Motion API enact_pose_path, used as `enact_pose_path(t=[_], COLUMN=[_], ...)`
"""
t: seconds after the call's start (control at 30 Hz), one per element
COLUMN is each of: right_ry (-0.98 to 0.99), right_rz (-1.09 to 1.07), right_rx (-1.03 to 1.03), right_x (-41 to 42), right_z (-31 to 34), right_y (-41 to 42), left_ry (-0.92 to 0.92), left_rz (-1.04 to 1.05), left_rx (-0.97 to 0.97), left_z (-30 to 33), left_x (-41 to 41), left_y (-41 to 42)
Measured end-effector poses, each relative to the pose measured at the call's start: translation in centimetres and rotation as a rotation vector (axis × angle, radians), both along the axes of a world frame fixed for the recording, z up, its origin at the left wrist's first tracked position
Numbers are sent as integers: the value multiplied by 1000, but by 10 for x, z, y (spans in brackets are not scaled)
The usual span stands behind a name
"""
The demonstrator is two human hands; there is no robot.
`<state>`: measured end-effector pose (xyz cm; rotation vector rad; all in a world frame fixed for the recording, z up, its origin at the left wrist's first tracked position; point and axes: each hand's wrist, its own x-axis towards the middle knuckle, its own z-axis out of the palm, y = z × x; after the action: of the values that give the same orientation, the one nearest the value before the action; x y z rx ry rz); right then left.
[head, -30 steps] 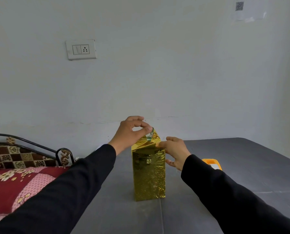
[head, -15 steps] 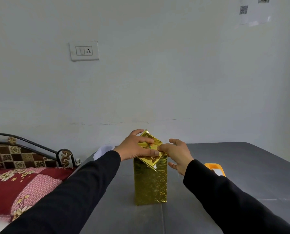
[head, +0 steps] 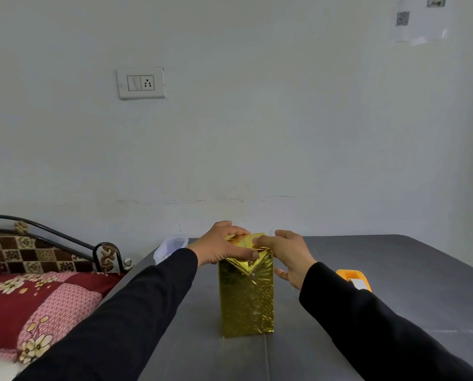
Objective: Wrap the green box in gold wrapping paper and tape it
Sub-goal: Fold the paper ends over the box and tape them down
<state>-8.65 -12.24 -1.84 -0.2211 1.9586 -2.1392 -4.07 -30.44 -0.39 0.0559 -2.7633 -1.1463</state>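
A tall box [head: 246, 295] wrapped in shiny gold paper stands upright on a grey counter [head: 367, 270], near its middle, in front of the person. None of the green box shows; the foil covers every visible face.

The left hand [head: 218, 247] lies over the top left of the box, thumb pressing a triangular gold flap [head: 243, 264] down onto the front face, fingers curved over the top edge. The right hand [head: 287, 253] rests at the top right corner, fingertips on the folded paper, its lower fingers spread loosely beside the box.

The box looks light and stiff, and being tall and narrow it would likely tip if pushed high up. The foil looks thin and slippery, holds creases, and probably springs open when released, so the flap seems to need steady pressure until tape goes on. The best hold appears to be at the top, pressing flat on the folds rather than pinching them, since the foil may tear or wrinkle.

An orange tape dispenser [head: 355, 279] sits on the counter to the right, partly hidden behind the right sleeve [head: 367, 325]. A clear plastic container [head: 170, 247] sits at the counter's far left corner. A bed [head: 23, 298] with a red floral cover and a black metal frame stands left of the counter. A switch and socket plate [head: 141, 83] is on the white wall. Nothing lies between the box and the tape dispenser except the right arm.
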Motion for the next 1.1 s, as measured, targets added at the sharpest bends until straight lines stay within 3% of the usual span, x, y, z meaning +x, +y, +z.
enact_pose_path(t=[0.2, 0.3, 0.47, 0.8, 1.1], right_ry=[236, 273, 298, 224, 297], right_rz=[-149, -98, 38, 27, -21], right_rx=[-112, -44, 128, 99, 164], right_x=[9, 13, 11, 11, 9], right_z=[10, 20, 22, 9, 3], right_y=[7, 8, 4, -3, -7], left_ry=[1, 3, 21, 41, 60], left_rz=[-10, -6, -7, 0, 0], left_rx=[33, 33, 49, 68, 46], left_z=[-2, -3, -4, -9, -8], left_x=[0, 0, 2, -1, -1], left_y=[2, 3, 4, 0, 1])
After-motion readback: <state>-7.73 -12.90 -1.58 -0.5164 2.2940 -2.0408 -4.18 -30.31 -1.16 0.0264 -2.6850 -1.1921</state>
